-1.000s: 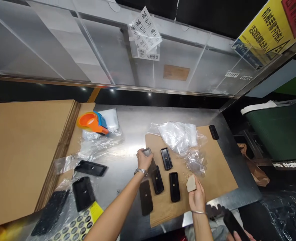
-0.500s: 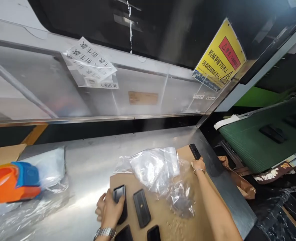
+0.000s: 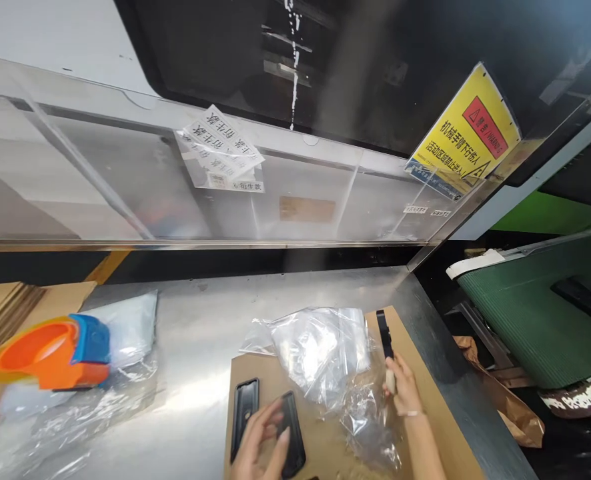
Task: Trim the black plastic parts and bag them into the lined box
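My right hand [image 3: 402, 390] holds a black plastic part [image 3: 385, 333] upright by its lower end, lifted over the far right corner of the brown cardboard sheet [image 3: 433, 400]. My left hand [image 3: 260, 443] rests at the bottom edge with its fingers spread on a second black part [image 3: 292, 433] lying flat on the cardboard. A third black part [image 3: 244, 417] lies just left of it, untouched. Crumpled clear plastic bags [image 3: 320, 350] lie between my two hands.
The steel table [image 3: 200, 320] is backed by a clear panel with paper labels [image 3: 220, 150]. An orange and blue tape dispenser [image 3: 50, 353] sits at the left on plastic wrap. A green conveyor belt [image 3: 535, 313] with black parts runs at the right. A yellow warning sign [image 3: 468, 140] hangs above.
My right hand has picked the black part up off the cardboard's far corner and drawn it nearer. My left hand let go of one part and shifted right onto the neighbouring one.
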